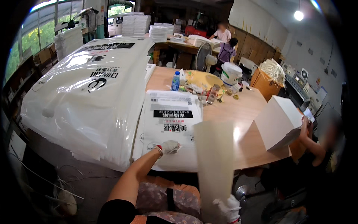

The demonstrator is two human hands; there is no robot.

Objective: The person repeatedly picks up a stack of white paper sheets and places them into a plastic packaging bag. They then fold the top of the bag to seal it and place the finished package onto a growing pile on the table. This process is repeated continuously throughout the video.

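My left hand (169, 147), in a pale work glove with a red cuff, rests on the near part of a printed plastic bag (154, 127). Its fingers lie flat, and no held thing shows. The bag is white with black lettering and lies on a white stack at the table's left side. At the lower right, my right hand (228, 208), also gloved, is closed at the lower end of a tall cream sheet (214, 156). This sheet stands upright before the table edge and looks slightly blurred; my fingers are partly hidden.
A big pile of printed plastic bags (89, 108) fills the left. On the table (238, 108) are a blue-labelled bottle (175, 81), a glass jar (213, 94) and a white bucket (231, 74). A co-worker at right handles a white paper stack (276, 123). A fan (203, 58) stands behind.
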